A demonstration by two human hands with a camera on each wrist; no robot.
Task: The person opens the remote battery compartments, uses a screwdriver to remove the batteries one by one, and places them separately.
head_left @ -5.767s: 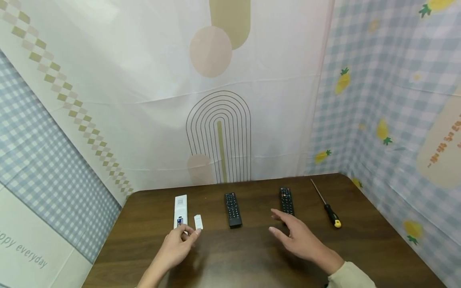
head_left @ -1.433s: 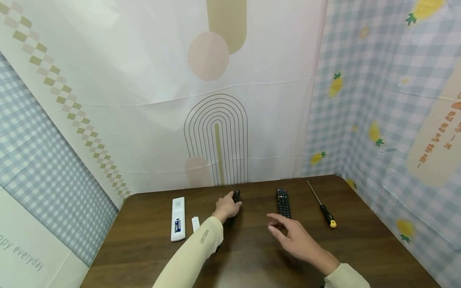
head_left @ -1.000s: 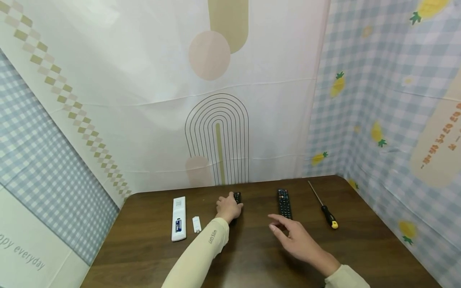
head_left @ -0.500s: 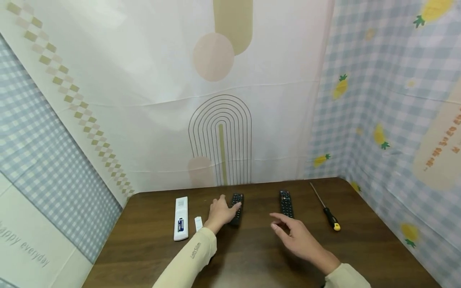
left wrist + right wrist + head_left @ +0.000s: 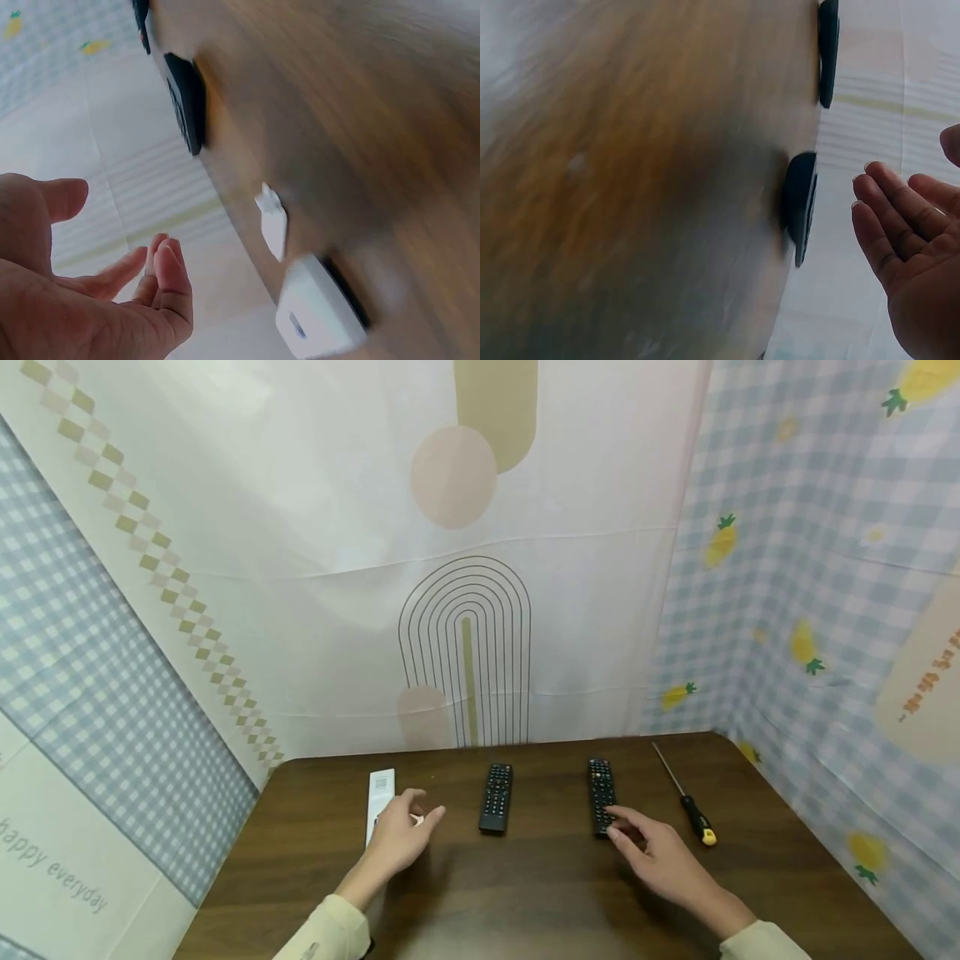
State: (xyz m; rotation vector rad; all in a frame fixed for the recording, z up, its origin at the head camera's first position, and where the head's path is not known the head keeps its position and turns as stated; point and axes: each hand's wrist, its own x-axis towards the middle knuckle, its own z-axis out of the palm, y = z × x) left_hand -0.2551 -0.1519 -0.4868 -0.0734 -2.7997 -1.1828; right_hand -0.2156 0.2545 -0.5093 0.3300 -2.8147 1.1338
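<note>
My left hand (image 5: 401, 835) hovers over the lower part of the white remote control (image 5: 381, 787) and its small white battery cover, mostly hiding both in the head view. The left wrist view shows that hand with loosely bent fingers and nothing in them, apart from the battery cover (image 5: 274, 225) and the white remote's end. A black remote control (image 5: 496, 797) lies face up in the middle. Farther right, my right hand (image 5: 667, 860) is relaxed and holds nothing, its fingertips overlapping the lower end of a second black remote control (image 5: 601, 785) in the head view.
A screwdriver (image 5: 696, 818) with a black and yellow handle lies on the right of the brown wooden table (image 5: 525, 893), its shaft pointing away. A patterned cloth wall (image 5: 585, 635) rises right behind the table's far edge.
My left hand has released the middle black remote and moved left to the white remote. That black remote now slants the other way than at first. The right hand stays near the right remote.
</note>
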